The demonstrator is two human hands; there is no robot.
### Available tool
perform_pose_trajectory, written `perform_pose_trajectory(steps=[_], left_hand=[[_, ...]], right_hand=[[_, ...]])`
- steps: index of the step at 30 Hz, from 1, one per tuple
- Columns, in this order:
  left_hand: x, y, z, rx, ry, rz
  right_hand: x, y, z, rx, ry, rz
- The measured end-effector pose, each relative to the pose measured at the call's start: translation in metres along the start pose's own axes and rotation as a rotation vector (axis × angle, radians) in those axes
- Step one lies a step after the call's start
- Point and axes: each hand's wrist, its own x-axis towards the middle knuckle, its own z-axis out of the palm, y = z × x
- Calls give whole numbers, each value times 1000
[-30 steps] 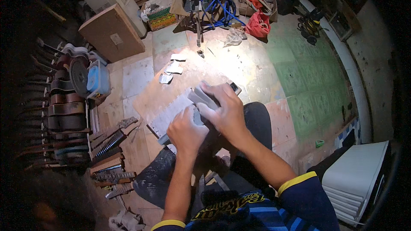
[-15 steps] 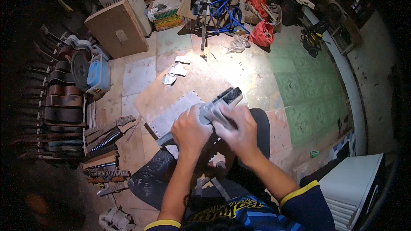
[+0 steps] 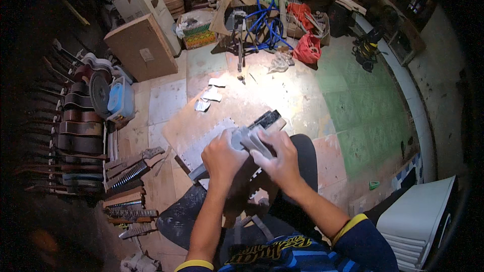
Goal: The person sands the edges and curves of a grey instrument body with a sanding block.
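Observation:
Both hands meet over my lap, dusted with pale grey powder. My left hand (image 3: 220, 152) is wrapped round a dusty piece of wood with a black end (image 3: 269, 118), which sticks out beyond my fingers to the far right. My right hand (image 3: 278, 157) pinches a grey folded sheet (image 3: 258, 142), like sandpaper, against the wood close to the left fingers. How the piece continues beneath my palms is hidden. Under and left of them lies a pale mat (image 3: 204, 143) with a notched edge, on a brown board (image 3: 184, 121).
Several pale scraps (image 3: 214, 93) lie at the board's far end. Guitar necks (image 3: 132, 174) lie on the floor to the left, beside a rack of guitar bodies (image 3: 78, 128). Blue hose (image 3: 272, 25) and a red bag (image 3: 306, 49) are at the back. A white appliance (image 3: 416, 216) stands near right.
The grey sheet and my right hand have shifted slightly along the wood. The wood's black end sits a little lower and more light wood shows beside it. The whole view has tilted slightly.

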Motion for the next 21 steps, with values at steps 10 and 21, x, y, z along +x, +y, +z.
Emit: perform_pose_trajectory(steps=[10,21], left_hand=[[-3,-3,6,79,-24,-48],[3,-18,-1,-56,179,482]], right_hand=[[-19,15,-33,20,-118,111],[-59,40,-61,543,30,602]])
